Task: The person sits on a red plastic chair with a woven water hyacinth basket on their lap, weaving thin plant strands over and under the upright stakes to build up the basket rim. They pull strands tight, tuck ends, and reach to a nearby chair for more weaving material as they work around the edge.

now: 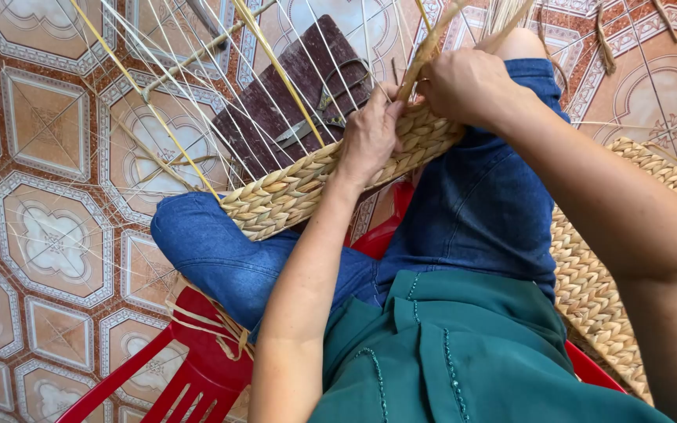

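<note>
Across the knees of a seated person: a half-woven basket held in both hands.

The woven band [307,184], plaited from thick, flattened, straw-coloured fibre in a chunky herringbone texture, lies curved over the blue denim trousers [479,211]. The left hand [370,133] presses on the band's upper edge, fingers together and curled over the weave. The right hand [464,82], just beside it, has its fingers clamped on a bundle of pale fibre strands [432,43] rising from the weave. Thin, stiff, pale uprights [182,102] fan out from the band over the patterned floor tiles [48,235]. A dark brown, grained wooden block [299,86] with a metal tool on it lies behind the uprights. A finished woven panel [597,290] of the same plait lies at the person's right. A red plastic chair [197,376] shows beneath the legs.
</note>
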